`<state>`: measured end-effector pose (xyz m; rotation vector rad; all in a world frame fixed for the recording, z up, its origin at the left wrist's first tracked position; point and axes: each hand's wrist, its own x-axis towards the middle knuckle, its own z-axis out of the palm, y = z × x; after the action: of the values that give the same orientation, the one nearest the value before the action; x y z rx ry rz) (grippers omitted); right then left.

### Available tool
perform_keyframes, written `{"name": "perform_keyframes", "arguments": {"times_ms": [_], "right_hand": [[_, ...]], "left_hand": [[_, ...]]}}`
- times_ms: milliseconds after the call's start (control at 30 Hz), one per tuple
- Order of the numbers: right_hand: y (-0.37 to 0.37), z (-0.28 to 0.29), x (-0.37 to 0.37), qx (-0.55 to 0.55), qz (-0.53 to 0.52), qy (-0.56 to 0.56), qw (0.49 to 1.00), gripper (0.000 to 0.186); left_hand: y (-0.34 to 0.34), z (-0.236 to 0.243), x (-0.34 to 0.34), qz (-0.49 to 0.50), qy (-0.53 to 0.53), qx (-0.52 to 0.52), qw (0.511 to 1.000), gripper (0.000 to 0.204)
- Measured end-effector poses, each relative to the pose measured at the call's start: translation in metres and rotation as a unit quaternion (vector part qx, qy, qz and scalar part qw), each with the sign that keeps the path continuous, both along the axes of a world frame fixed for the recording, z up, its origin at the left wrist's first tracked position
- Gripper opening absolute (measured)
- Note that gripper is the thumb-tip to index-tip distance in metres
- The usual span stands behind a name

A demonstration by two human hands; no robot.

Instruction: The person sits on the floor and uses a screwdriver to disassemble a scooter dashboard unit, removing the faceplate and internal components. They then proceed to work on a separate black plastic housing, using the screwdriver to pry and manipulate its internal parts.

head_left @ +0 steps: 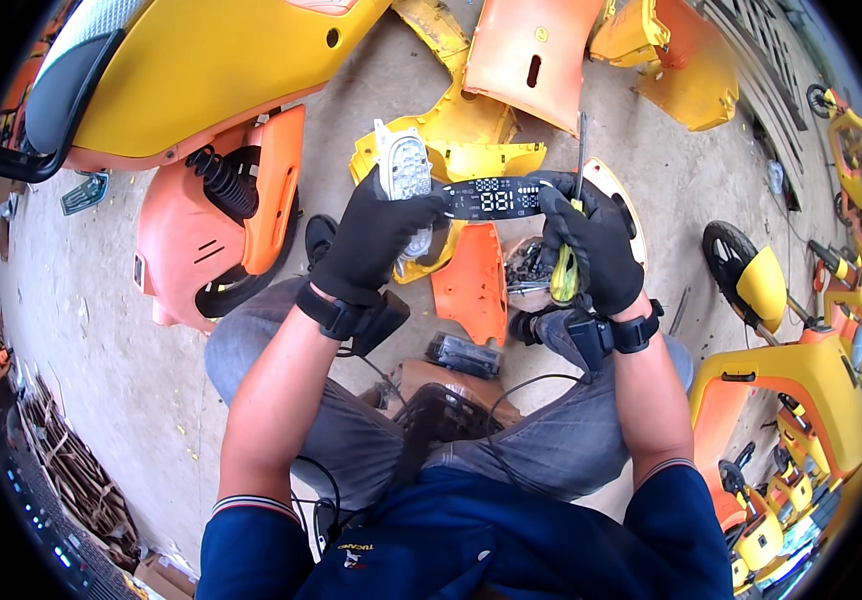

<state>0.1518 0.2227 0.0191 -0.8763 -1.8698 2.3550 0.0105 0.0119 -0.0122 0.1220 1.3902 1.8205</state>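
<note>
In the head view, a long, slightly curved black display panel with white digit segments and small icons (496, 199) hangs level between the person's hands, well above the floor and on the far side of the knees. It is probably gripped by its two ends so that the lit-looking face is left uncovered and turned upward to be read.

The black-gloved left hand (373, 240) is curled around a white, oblong lamp unit with a clear faceted lens (408, 165), while its thumb side pinches the display's left end. The lamp stands roughly upright, perhaps kept in the grip because the two pieces are being handled together; whether they are joined is hidden.

The black-gloved right hand (601, 245) pinches the display's right end, fingers bent. A screwdriver with a yellow-green handle and thin metal shaft (563, 278) is tucked in the same hand, shaft pointing far, handle near; that seems to leave the fingertips usable without putting the tool down.

Both forearms come in from the near edge and converge, elbows apart, wrists above the bent knees. Beneath the hands lie a flat orange plastic panel (471, 285) and, farther off, an irregular yellow plastic shell (481, 118).
</note>
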Motion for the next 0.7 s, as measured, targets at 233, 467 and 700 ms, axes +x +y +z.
{"name": "perform_keyframes", "arguments": {"times_ms": [233, 467, 700], "right_hand": [[0.011, 0.003, -0.003, 0.260, 0.053, -0.015, 0.964, 0.024], [-0.015, -0.017, 0.000, 0.326, 0.226, 0.052, 0.916, 0.030], [-0.019, -0.025, 0.001, 0.288, 0.224, 0.036, 0.931, 0.031]], "left_hand": [[-0.003, -0.008, 0.008, -0.139, 0.295, -0.090, 0.941, 0.057], [0.002, -0.011, 0.017, -0.214, 0.301, -0.107, 0.923, 0.057], [0.003, -0.006, 0.015, -0.221, 0.284, -0.108, 0.927, 0.057]]}}
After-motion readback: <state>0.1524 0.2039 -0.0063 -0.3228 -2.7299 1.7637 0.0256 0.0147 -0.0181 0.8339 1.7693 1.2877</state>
